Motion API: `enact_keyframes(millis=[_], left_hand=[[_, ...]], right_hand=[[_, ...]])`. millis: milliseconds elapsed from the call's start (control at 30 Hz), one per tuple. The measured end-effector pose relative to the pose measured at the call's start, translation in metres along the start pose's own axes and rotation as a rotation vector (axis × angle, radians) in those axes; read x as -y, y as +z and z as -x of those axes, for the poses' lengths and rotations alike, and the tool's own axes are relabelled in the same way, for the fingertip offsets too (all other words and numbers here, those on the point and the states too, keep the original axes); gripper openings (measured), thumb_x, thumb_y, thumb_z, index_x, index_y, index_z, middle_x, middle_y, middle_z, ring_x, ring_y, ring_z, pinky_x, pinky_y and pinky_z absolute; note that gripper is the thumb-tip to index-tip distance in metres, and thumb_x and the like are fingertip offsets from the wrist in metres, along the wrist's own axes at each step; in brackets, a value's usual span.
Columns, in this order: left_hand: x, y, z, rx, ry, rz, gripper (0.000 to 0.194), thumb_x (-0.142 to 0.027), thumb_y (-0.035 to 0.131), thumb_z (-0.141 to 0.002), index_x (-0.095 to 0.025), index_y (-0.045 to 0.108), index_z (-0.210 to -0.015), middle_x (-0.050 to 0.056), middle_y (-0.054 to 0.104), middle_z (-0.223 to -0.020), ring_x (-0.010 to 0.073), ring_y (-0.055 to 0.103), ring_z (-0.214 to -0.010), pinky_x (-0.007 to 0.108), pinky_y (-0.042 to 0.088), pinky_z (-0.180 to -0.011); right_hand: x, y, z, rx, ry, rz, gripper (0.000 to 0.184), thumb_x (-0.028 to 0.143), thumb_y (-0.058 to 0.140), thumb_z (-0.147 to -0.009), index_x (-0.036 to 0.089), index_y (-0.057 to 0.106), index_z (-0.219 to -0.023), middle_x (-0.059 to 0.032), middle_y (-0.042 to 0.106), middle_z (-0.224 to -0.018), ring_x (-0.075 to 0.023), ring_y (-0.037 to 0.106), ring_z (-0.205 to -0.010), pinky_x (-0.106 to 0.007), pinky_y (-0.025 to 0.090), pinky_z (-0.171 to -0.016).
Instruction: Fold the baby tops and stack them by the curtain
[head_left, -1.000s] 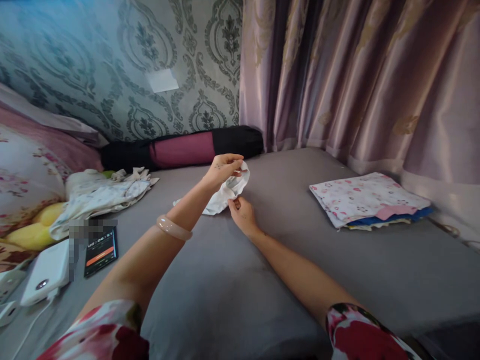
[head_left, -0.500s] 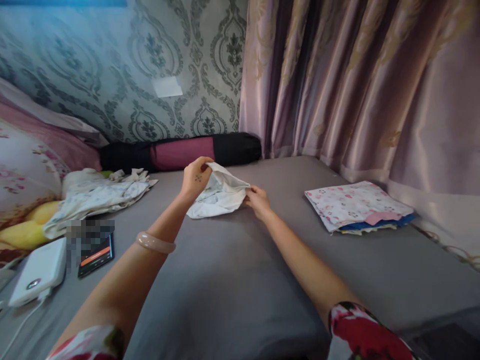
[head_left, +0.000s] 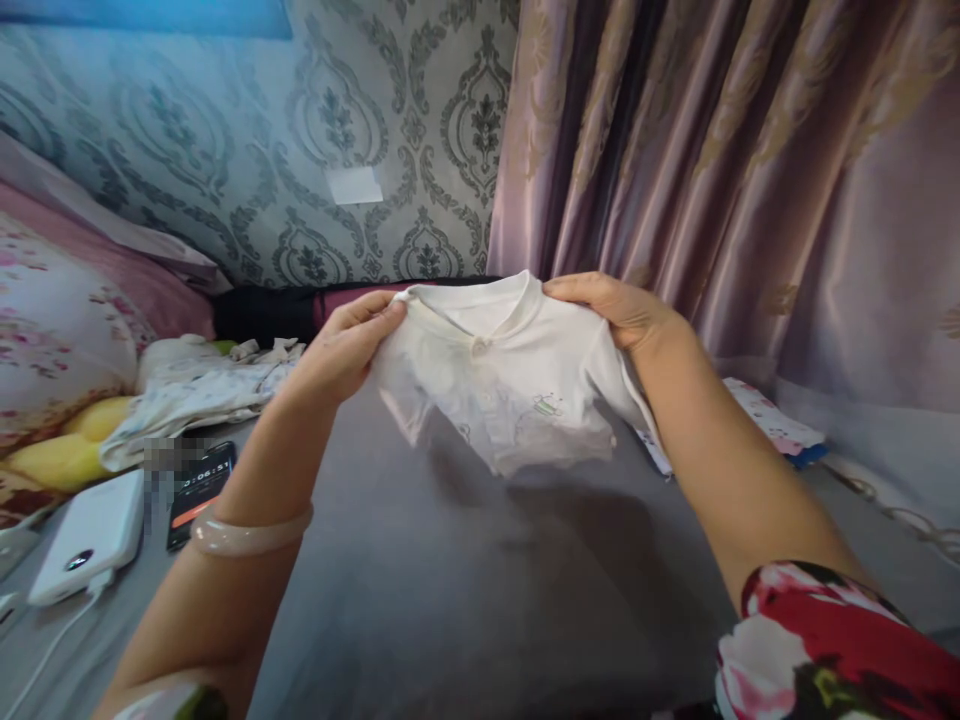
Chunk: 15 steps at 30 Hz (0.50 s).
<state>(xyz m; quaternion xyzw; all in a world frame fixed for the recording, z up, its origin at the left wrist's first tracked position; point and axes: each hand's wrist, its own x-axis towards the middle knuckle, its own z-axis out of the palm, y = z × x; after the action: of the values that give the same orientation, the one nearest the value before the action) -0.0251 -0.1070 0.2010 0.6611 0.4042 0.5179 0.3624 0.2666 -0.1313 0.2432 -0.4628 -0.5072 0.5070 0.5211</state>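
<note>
A small white baby shirt (head_left: 495, 370) with a round neckline, front fastening and a little green print hangs spread between my two hands, above the grey bed sheet (head_left: 450, 600). My left hand (head_left: 349, 345) pinches it at the shoulder beside the collar, thumb on top. At the opposite shoulder, my right hand (head_left: 611, 305) grips the cloth with its fingers closed. The shirt's lower part droops and is blurred by motion. One sleeve falls along my right forearm.
Folded printed clothes (head_left: 776, 420) lie at the right, partly behind my right arm. Crumpled pale clothes (head_left: 202, 395), a phone (head_left: 202, 490) and a white power bank (head_left: 90, 540) with a cable are at the left. A dark bolster (head_left: 262, 315) lies along the wall.
Both hands have lifted the shirt off the bed and drawn apart. The bunched cloth has opened out, so its collar and front now show. My right hand has shifted to the shoulder.
</note>
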Motion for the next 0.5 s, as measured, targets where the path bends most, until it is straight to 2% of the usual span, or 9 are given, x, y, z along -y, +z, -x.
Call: enact_keyframes(millis=[33, 100, 167, 300, 400, 500], left_hand=[[-0.008, -0.004, 0.001, 0.025, -0.025, -0.004, 0.041, -0.055, 0.067, -0.075, -0.02, 0.068, -0.096, 0.003, 0.066, -0.077, 0.0174, 0.061, -0.072, 0.026, 0.049, -0.061], [-0.013, -0.011, 0.001, 0.083, -0.061, -0.039, 0.042, -0.056, 0.07, -0.072, -0.019, 0.069, -0.093, 0.003, 0.066, -0.076, 0.0165, 0.06, -0.069, 0.024, 0.047, -0.058], [-0.004, -0.014, -0.002, 0.148, -0.077, -0.104, 0.039, -0.054, 0.071, -0.071, -0.019, 0.069, -0.087, 0.003, 0.065, -0.073, 0.0138, 0.057, -0.063, 0.022, 0.044, -0.052], [0.036, -0.014, -0.008, 0.259, -0.086, -0.261, 0.03, -0.045, 0.072, -0.07, -0.018, 0.067, -0.08, 0.0, 0.061, -0.068, 0.0098, 0.052, -0.057, 0.02, 0.038, -0.048], [0.058, -0.011, -0.007, 0.267, -0.1, -0.332, 0.026, -0.041, 0.072, -0.071, -0.017, 0.064, -0.075, -0.001, 0.058, -0.064, 0.0082, 0.049, -0.054, 0.019, 0.035, -0.046], [0.068, -0.008, -0.005, 0.232, -0.12, -0.332, 0.028, -0.043, 0.072, -0.069, -0.017, 0.062, -0.069, -0.002, 0.056, -0.06, 0.0078, 0.046, -0.051, 0.019, 0.033, -0.045]], right_hand=[[0.003, -0.004, 0.002, 0.108, 0.01, 0.045, 0.011, 0.023, 0.07, -0.082, 0.013, 0.071, -0.086, -0.0048, 0.072, -0.074, -0.0159, 0.067, -0.067, -0.031, 0.057, -0.071], [-0.002, -0.013, -0.001, 0.202, 0.017, 0.148, 0.016, 0.028, 0.078, -0.075, 0.016, 0.072, -0.084, -0.0044, 0.073, -0.078, -0.0137, 0.065, -0.066, -0.026, 0.056, -0.069], [-0.019, -0.02, -0.01, 0.174, 0.009, 0.281, 0.021, 0.031, 0.083, -0.069, 0.016, 0.072, -0.078, -0.0031, 0.072, -0.076, -0.0124, 0.063, -0.065, -0.024, 0.054, -0.066], [-0.064, -0.025, -0.029, 0.221, -0.007, 0.533, 0.02, 0.034, 0.081, -0.067, 0.017, 0.072, -0.074, -0.0011, 0.07, -0.072, -0.0114, 0.061, -0.064, -0.022, 0.049, -0.064], [-0.088, -0.023, -0.037, 0.2, -0.02, 0.595, 0.017, 0.032, 0.078, -0.068, 0.018, 0.071, -0.074, 0.0003, 0.069, -0.069, -0.0113, 0.06, -0.063, -0.022, 0.047, -0.061], [-0.1, -0.02, -0.039, 0.146, -0.07, 0.637, 0.012, 0.028, 0.073, -0.072, 0.017, 0.07, -0.073, -0.0002, 0.069, -0.069, -0.0117, 0.059, -0.063, -0.022, 0.045, -0.059]])
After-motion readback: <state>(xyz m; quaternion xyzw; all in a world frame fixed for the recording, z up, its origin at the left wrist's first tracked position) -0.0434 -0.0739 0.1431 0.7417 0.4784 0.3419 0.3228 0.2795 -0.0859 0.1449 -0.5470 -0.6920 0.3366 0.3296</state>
